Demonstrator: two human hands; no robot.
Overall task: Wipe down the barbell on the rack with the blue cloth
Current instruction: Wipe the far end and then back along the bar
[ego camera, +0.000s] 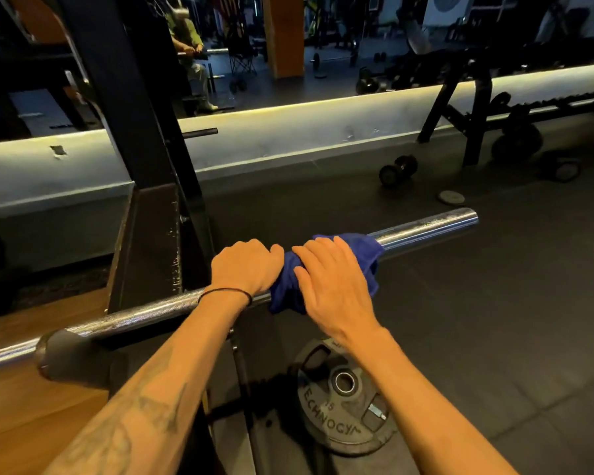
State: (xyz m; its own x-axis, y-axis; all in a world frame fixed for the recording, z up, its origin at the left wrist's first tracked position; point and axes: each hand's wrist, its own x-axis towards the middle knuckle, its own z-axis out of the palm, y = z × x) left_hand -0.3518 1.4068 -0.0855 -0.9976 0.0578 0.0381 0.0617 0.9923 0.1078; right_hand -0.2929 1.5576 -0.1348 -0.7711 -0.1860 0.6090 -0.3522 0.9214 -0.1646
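Note:
A steel barbell (429,228) lies across the black rack (144,234), its bare sleeve end pointing to the right. A blue cloth (290,279) is wrapped round the bar just right of the rack upright. My left hand (244,265) curls over the bar at the cloth's left edge. My right hand (333,282) lies over the cloth with its fingers wrapped round it and the bar. Part of the cloth hangs below the bar and sticks out past my right hand.
A black weight plate (343,402) lies on the dark rubber floor under my right arm. A dumbbell (398,169) and a small disc (451,197) lie farther off. A dumbbell stand (477,108) is at the right, and a mirror (288,39) runs along the wall.

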